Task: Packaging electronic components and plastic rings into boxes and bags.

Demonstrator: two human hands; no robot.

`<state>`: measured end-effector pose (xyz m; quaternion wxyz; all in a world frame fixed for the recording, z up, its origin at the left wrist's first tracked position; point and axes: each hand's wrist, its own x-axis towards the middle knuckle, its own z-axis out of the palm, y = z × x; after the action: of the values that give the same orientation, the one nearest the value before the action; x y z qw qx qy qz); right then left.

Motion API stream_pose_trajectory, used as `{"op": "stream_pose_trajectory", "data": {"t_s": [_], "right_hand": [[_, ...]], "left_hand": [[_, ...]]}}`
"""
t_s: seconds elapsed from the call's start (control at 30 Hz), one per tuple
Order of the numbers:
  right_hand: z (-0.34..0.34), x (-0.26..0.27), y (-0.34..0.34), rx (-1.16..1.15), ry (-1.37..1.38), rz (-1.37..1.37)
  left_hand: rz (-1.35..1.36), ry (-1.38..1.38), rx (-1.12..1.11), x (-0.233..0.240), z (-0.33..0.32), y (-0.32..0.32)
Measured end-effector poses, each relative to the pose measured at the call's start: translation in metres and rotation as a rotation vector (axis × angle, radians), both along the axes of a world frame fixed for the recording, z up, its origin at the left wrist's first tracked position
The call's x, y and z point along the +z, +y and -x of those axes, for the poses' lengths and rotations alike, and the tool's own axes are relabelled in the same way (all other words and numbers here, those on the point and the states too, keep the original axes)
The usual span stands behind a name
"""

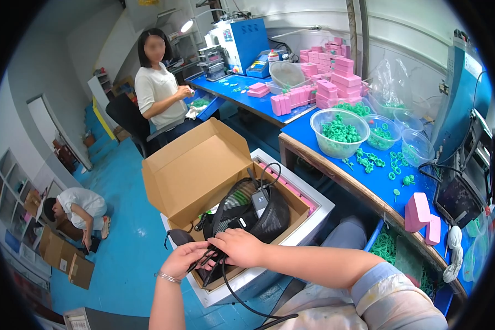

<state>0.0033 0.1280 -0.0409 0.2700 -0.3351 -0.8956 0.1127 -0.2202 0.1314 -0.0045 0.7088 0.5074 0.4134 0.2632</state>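
Note:
My left hand (188,259), with a bangle at its wrist, and my right hand (240,246) meet over the near side of an open cardboard box (198,181). Between them they grip a gathered bundle of black cable (210,263), and a loose length (247,304) trails down towards my lap. Just beyond my fingers, a black mesh item (274,218) fills much of the box. On it rests a small grey device (260,202) with a lit display and a cable plugged in. A dark pouch (180,238) lies at the box's left end, partly covered by my left hand.
Beneath the box is a white-rimmed container (324,202) with pink blocks along one side. To the right, a blue workbench (305,132) bears a plastic tub (340,142) of green pieces and pink blocks (417,212). One person (159,90) sits beyond; another (80,210) crouches at left.

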Motion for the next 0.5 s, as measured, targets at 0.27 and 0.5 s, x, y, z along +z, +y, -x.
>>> {"op": "stream_pose_trajectory", "data": {"t_s": [0.27, 0.5], "right_hand": [[0.006, -0.001, 0.007, -0.139, 0.041, -0.036], [0.003, 0.0, 0.014, -0.208, 0.173, -0.046]], "left_hand": [[0.008, -0.219, 0.248, 0.013, -0.016, -0.008], [-0.45, 0.094, 0.459, -0.051, -0.002, 0.01]]}}
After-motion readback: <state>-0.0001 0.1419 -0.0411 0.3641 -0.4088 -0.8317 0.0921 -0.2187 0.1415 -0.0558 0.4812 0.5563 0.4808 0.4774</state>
